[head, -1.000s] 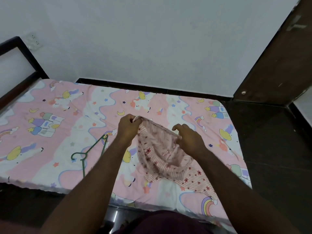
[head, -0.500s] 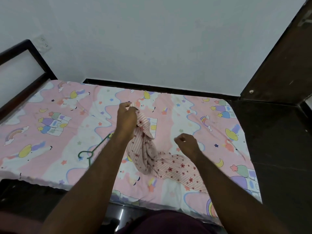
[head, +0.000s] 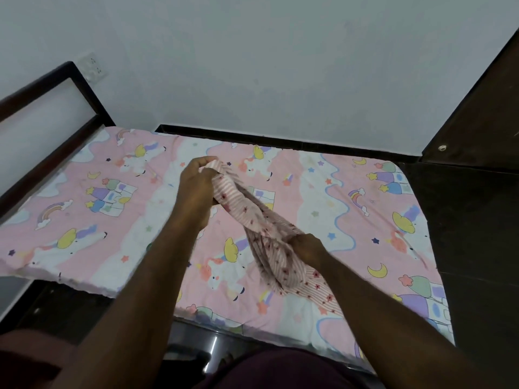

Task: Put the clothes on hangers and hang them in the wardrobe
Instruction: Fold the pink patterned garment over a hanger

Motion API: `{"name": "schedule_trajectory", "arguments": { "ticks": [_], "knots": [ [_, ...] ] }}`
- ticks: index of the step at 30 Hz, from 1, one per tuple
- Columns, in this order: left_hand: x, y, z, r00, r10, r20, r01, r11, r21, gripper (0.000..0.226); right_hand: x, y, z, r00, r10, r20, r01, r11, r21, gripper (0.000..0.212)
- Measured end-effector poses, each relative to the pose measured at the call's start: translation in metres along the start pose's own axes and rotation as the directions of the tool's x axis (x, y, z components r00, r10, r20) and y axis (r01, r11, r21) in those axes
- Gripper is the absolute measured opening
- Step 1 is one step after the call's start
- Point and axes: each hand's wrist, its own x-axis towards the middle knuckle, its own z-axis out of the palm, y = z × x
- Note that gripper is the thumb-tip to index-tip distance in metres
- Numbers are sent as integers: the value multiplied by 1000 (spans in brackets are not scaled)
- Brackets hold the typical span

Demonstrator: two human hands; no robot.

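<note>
Left hand (head: 196,189) is up at about 11 o'clock from centre, fingers curled tight round one end of the garment (head: 252,223), a pink striped piece with little red flowers. Right hand (head: 307,247) sits lower, toward 4 o'clock, fist clamped on the cloth further along, so the fabric runs taut and twisted between the two grips while its tail drags on the sheet (head: 323,192) below the right wrist. Both hands are over the bed, nothing spread flat yet. A speck of green peeps out beside the left forearm at 8 o'clock, possibly the hanger (head: 149,246), but most of it is hidden by the arm, so I can't say how it lies. The risk, as I read it: the garment is roped up, and if it stays bunched like this the neck opening will be hard to find and a hanger could go in through the wrong hole. The blur on the cloth suggests it's being shaken; a loose grip could let an end slip free and drop it in a heap. The tail could also snag under the right arm.
</note>
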Motion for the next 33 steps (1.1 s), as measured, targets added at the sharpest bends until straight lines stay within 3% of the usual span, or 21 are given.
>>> {"name": "schedule_trajectory", "arguments": {
  "ticks": [3, 7, 9, 13, 18, 20, 24, 28, 33],
  "knots": [
    [18, -6, -30, 996, 4, -94, 10, 989, 148, 27, -8, 10, -37, 993, -80, -82, 72, 993, -97, 60],
    [46, -11, -64, 998, -28, -63, 50, 921, 386, 26, -17, -5, -130, 941, -339, -2, 319, 887, -334, 94],
    [60, -3, -69, 997, -32, -63, 59, 876, 480, 16, -14, -20, -175, 881, -469, -68, 389, 797, -463, 80],
    [85, 57, -50, 1000, 8, 22, -16, 909, 416, 16, -16, -77, -260, 759, -616, -208, 434, 718, -544, 53],
    [106, 174, -17, 986, 146, 80, -160, 962, 221, 26, -48, -142, -371, 651, -604, -460, 483, 797, -362, 14],
    [105, 227, -8, 965, 232, 119, -255, 932, 257, 18, -73, -169, -411, 621, -594, -511, 503, 803, -321, 7],
    [105, 316, -5, 913, 397, 97, -404, 839, 365, 11, -118, -209, -474, 559, -644, -523, 501, 764, -405, 23],
    [100, 372, -12, 876, 482, 8, -456, 824, 335, 10, -156, -228, -513, 487, -679, -550, 529, 730, -433, 8],
    [84, 405, -17, 868, 497, -18, -483, 851, 207, 11, -187, -245, -526, 492, -631, -600, 438, 775, -456, 51]
  ]
}}
